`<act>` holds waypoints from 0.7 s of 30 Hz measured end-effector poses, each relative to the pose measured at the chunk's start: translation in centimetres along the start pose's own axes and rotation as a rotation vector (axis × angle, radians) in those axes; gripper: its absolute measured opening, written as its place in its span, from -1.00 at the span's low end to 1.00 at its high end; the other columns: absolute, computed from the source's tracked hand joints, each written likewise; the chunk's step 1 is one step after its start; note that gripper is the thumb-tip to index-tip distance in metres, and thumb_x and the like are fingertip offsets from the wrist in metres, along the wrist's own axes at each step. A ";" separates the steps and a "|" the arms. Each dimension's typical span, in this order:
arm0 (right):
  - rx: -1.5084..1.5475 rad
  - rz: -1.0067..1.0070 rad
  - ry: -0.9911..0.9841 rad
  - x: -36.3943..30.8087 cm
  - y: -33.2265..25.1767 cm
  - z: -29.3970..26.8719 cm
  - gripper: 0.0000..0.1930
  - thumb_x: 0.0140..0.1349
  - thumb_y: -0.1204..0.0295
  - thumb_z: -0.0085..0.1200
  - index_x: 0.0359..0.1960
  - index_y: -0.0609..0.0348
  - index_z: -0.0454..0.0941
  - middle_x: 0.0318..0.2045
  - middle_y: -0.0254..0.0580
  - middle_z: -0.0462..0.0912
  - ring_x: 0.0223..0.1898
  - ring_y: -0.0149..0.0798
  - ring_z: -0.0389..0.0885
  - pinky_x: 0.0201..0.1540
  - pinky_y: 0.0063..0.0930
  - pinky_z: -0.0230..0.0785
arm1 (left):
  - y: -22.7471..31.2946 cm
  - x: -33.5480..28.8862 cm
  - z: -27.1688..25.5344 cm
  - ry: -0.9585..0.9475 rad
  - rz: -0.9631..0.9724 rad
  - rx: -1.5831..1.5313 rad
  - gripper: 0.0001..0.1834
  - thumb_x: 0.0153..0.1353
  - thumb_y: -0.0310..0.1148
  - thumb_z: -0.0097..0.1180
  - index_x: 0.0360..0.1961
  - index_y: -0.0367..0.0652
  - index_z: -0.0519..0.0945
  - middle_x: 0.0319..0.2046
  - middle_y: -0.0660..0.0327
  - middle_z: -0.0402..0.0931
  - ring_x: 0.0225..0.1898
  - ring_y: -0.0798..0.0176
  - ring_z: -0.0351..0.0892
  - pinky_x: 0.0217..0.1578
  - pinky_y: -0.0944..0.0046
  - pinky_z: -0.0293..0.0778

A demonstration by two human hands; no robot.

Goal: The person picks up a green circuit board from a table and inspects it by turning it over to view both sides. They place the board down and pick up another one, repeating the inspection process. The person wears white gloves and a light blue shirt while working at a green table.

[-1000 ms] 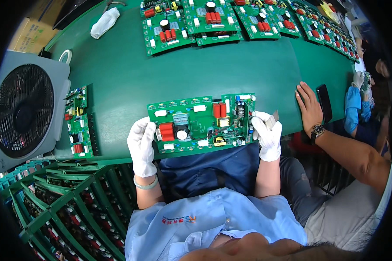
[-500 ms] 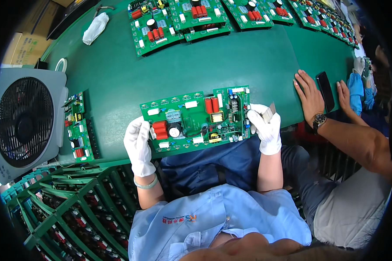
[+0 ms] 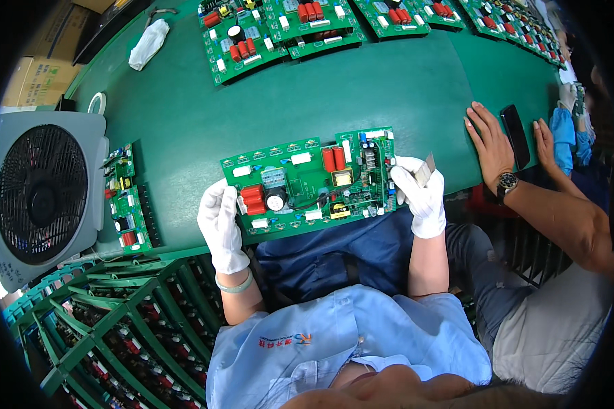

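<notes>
At the far left, a grey fan (image 3: 42, 198) stands at the end of the green table (image 3: 307, 102), with a green rack (image 3: 119, 300) of boards below it. Just beside the fan lies a narrow board assembly (image 3: 127, 198), and farther back sits a crumpled white cloth (image 3: 149, 45). The gloved left hand (image 3: 220, 221) pinches the left end of the green circuit board (image 3: 300, 185) between thumb and bent fingers. That board is held component side up over the table's near edge, 2 red cylinders side by side toward its right; behind it, populated boards (image 3: 314, 22) line the back. The gloved right hand (image 3: 416, 191) pinches its right end, fingers curled, with a thin greyish piece (image 3: 426, 170) jutting up from them. Farther right, a co-worker's hand (image 3: 492, 143) rests flat, fingers slightly spread, beside a black phone (image 3: 516, 138).
</notes>
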State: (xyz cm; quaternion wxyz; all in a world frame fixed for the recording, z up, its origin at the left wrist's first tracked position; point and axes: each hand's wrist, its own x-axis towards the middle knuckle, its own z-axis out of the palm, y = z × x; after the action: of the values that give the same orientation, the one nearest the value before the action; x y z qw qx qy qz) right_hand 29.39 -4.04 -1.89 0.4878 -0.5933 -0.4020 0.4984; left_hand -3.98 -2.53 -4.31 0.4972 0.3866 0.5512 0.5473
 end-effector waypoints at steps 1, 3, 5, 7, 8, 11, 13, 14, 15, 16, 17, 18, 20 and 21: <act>-0.011 0.002 0.001 0.0 0.0 0.0 -0.79 0.23 0.53 0.21 -0.12 0.34 0.64 -0.53 -0.34 0.58 -0.65 -0.57 0.40 -0.60 -0.62 0.20 | 0.0 0.0 0.0 0.002 -0.003 0.002 -0.79 0.35 -0.45 0.08 -0.06 -0.33 0.56 -0.32 0.29 0.58 -0.35 0.50 0.48 -0.28 0.47 0.39; -0.034 0.006 -0.002 0.1 -0.2 0.1 -0.78 0.23 0.53 0.21 -0.11 0.35 0.64 -0.52 -0.34 0.58 -0.65 -0.57 0.40 -0.60 -0.63 0.21 | 0.2 0.0 0.1 0.010 -0.007 0.005 -0.79 0.35 -0.46 0.08 -0.06 -0.33 0.56 -0.32 0.29 0.57 -0.36 0.50 0.47 -0.30 0.47 0.38; -0.033 0.042 0.009 0.1 -0.4 0.3 -0.78 0.23 0.51 0.21 -0.11 0.35 0.64 -0.52 -0.35 0.58 -0.65 -0.57 0.40 -0.60 -0.63 0.21 | 0.1 -0.1 0.0 -0.001 -0.005 -0.030 -0.79 0.35 -0.46 0.08 -0.05 -0.33 0.56 -0.29 0.27 0.59 -0.32 0.49 0.49 -0.25 0.46 0.41; -0.042 0.064 0.017 0.2 -0.6 0.6 -0.77 0.23 0.50 0.21 -0.11 0.36 0.64 -0.51 -0.35 0.58 -0.65 -0.57 0.39 -0.60 -0.63 0.21 | 0.0 -0.2 -0.1 0.005 -0.006 -0.040 -0.78 0.35 -0.47 0.08 -0.04 -0.34 0.55 -0.25 0.24 0.60 -0.27 0.47 0.51 -0.19 0.43 0.42; -0.055 0.067 0.022 0.3 -0.9 0.6 -0.76 0.24 0.49 0.21 -0.10 0.36 0.64 -0.51 -0.35 0.58 -0.64 -0.58 0.39 -0.60 -0.64 0.21 | -0.2 -0.1 0.0 0.016 -0.008 -0.037 -0.78 0.34 -0.48 0.09 -0.03 -0.34 0.55 -0.22 0.23 0.60 -0.25 0.46 0.52 -0.15 0.42 0.43; -0.071 0.051 0.038 0.5 -0.4 0.8 -0.75 0.25 0.47 0.19 -0.09 0.35 0.64 -0.51 -0.37 0.58 -0.64 -0.58 0.38 -0.59 -0.65 0.20 | -0.2 -0.2 0.0 0.019 -0.007 -0.054 -0.77 0.34 -0.50 0.08 -0.02 -0.35 0.55 -0.16 0.19 0.62 -0.14 0.42 0.55 -0.02 0.37 0.43; -0.080 0.031 0.039 0.7 0.2 0.9 -0.76 0.26 0.47 0.19 -0.09 0.34 0.64 -0.51 -0.37 0.57 -0.63 -0.59 0.37 -0.59 -0.65 0.20 | -0.1 -0.3 0.1 0.018 0.029 -0.062 -0.78 0.34 -0.50 0.08 -0.02 -0.35 0.55 -0.16 0.19 0.62 -0.13 0.42 0.55 -0.02 0.37 0.43; -0.092 0.032 0.046 0.8 0.2 1.1 -0.76 0.26 0.47 0.19 -0.09 0.33 0.65 -0.51 -0.38 0.57 -0.64 -0.60 0.37 -0.60 -0.66 0.19 | 0.0 -0.3 0.1 0.015 0.020 -0.061 -0.78 0.34 -0.50 0.08 -0.02 -0.35 0.55 -0.15 0.19 0.62 -0.13 0.42 0.56 -0.01 0.37 0.44; -0.100 0.034 0.053 0.8 0.3 1.2 -0.76 0.26 0.47 0.19 -0.08 0.33 0.65 -0.50 -0.38 0.57 -0.64 -0.60 0.36 -0.60 -0.66 0.19 | 0.0 -0.4 0.0 0.014 0.009 -0.079 -0.78 0.34 -0.50 0.08 -0.02 -0.35 0.55 -0.15 0.19 0.62 -0.13 0.42 0.56 -0.02 0.37 0.44; -0.109 0.036 0.060 0.8 0.3 1.2 -0.76 0.26 0.47 0.19 -0.08 0.33 0.65 -0.50 -0.38 0.57 -0.64 -0.60 0.36 -0.60 -0.66 0.19 | -0.1 -0.5 -0.1 0.013 -0.003 -0.097 -0.78 0.34 -0.50 0.08 -0.02 -0.35 0.55 -0.16 0.19 0.62 -0.14 0.42 0.56 -0.02 0.37 0.44; -0.118 0.037 0.065 0.7 0.4 1.2 -0.75 0.26 0.47 0.19 -0.07 0.34 0.64 -0.50 -0.38 0.57 -0.64 -0.60 0.36 -0.60 -0.67 0.19 | -0.1 -0.6 -0.1 0.013 -0.014 -0.115 -0.78 0.34 -0.50 0.09 -0.02 -0.35 0.55 -0.16 0.20 0.62 -0.14 0.42 0.56 -0.03 0.38 0.45; -0.122 0.034 0.068 0.8 0.7 1.3 -0.75 0.27 0.47 0.18 -0.05 0.33 0.64 -0.50 -0.39 0.57 -0.65 -0.60 0.35 -0.61 -0.68 0.18 | -0.1 -0.6 -0.3 0.011 -0.022 -0.114 -0.78 0.33 -0.50 0.10 -0.02 -0.34 0.56 -0.16 0.21 0.63 -0.14 0.42 0.57 -0.04 0.39 0.46; -0.205 0.034 0.093 0.8 0.7 1.4 -0.75 0.29 0.48 0.15 -0.05 0.34 0.63 -0.49 -0.39 0.57 -0.63 -0.61 0.34 -0.58 -0.69 0.17 | -0.1 -0.6 0.1 0.019 0.030 -0.094 -0.78 0.34 -0.49 0.10 -0.02 -0.33 0.56 -0.17 0.24 0.62 -0.18 0.46 0.54 -0.09 0.42 0.44; -0.238 0.024 0.110 0.9 0.7 1.5 -0.76 0.30 0.49 0.14 -0.05 0.35 0.62 -0.49 -0.40 0.57 -0.62 -0.62 0.33 -0.57 -0.69 0.16 | -0.1 -0.5 0.1 0.015 0.028 -0.091 -0.77 0.34 -0.49 0.10 -0.02 -0.33 0.56 -0.18 0.26 0.62 -0.20 0.48 0.53 -0.12 0.44 0.44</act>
State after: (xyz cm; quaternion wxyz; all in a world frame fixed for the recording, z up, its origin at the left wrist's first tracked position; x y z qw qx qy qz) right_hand 28.05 -3.03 -2.78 0.4292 -0.6783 -0.4239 0.4196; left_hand -3.80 -3.04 -4.34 0.5024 0.3670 0.5240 0.5816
